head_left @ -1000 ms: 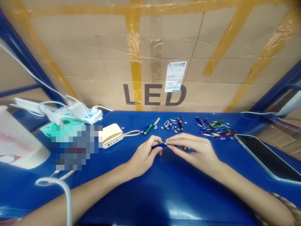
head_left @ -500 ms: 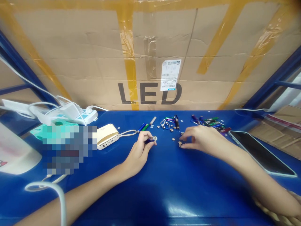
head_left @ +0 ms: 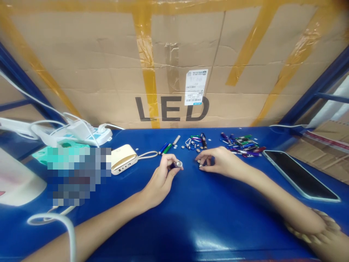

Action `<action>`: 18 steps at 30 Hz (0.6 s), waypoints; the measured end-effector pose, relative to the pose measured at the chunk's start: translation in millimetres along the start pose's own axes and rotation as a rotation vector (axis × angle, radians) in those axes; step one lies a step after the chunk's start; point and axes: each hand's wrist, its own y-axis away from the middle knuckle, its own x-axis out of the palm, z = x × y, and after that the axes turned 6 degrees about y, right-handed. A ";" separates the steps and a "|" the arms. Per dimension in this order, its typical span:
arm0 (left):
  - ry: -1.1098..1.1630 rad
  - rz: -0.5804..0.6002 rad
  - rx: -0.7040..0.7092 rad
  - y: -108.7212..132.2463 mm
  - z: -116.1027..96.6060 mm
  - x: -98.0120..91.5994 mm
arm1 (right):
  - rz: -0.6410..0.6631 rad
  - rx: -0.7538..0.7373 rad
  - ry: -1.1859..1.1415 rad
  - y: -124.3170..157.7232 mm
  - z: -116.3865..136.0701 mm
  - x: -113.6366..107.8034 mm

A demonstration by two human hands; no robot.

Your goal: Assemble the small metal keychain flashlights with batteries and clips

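Observation:
My left hand [head_left: 165, 174] is closed round a small dark purple flashlight tube [head_left: 174, 165], its round open end facing right. Across a short gap, my right hand [head_left: 215, 160] is curled low over the table, with a small silver button cell [head_left: 201, 166] at the thumb tip. Another button cell [head_left: 199, 161] shows by its fingertips; whether they touch it I cannot tell. Just beyond the hands lie more button cells, a blue tube [head_left: 163, 147], a green tube [head_left: 167, 148], a silver tube [head_left: 176, 139], several carabiner clips [head_left: 188, 143] and a black flashlight [head_left: 204, 141].
A pile of coloured mini flashlights [head_left: 245, 145] lies at the back right, near a phone [head_left: 301, 174]. To the left are a cream power bank [head_left: 124, 160], a power strip [head_left: 100, 135] with white cables, and a white container [head_left: 19, 178]. A large cardboard box [head_left: 109, 72] stands behind the blue table [head_left: 174, 218].
My right hand has moved left, toward my left hand, with a small disc at its thumb. My left hand keeps its hold on the tube, whose open end now faces the camera more.

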 end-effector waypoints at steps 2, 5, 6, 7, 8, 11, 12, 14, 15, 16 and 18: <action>0.002 -0.002 -0.006 -0.2 0.0 -0.1 | 0.034 0.001 -0.059 0.3 1.9 0.5; -0.004 0.005 -0.026 0.2 -0.8 -0.1 | 0.039 -0.043 -0.086 0.5 4.1 0.3; -0.014 0.015 -0.036 0.3 -1.4 -0.2 | 0.003 -0.063 -0.081 0.6 5.5 0.0; -0.028 0.030 -0.045 0.5 -2.0 -0.4 | -0.057 -0.085 -0.076 0.9 7.7 -0.4; -0.044 0.046 -0.053 0.6 -2.6 -0.6 | -0.136 -0.109 -0.081 1.6 10.8 -0.7; -0.095 0.074 -0.056 0.3 -4.1 -1.1 | -0.402 -0.188 -0.169 6.2 24.4 -0.4; -0.108 0.076 -0.051 0.0 -4.3 -1.3 | -0.477 -0.218 -0.203 8.4 29.6 0.3; -0.126 0.076 -0.042 -0.7 -4.4 -1.5 | -0.573 -0.288 -0.247 12.8 39.0 2.7; -0.130 0.077 -0.039 -1.1 -4.2 -1.5 | -0.595 -0.325 -0.256 14.7 42.7 4.1; -0.132 0.079 -0.038 -1.4 -3.9 -1.6 | -0.601 -0.357 -0.264 16.2 45.6 5.5; -0.127 0.083 -0.041 -1.7 -3.1 -1.6 | -0.585 -0.390 -0.283 17.8 49.2 7.7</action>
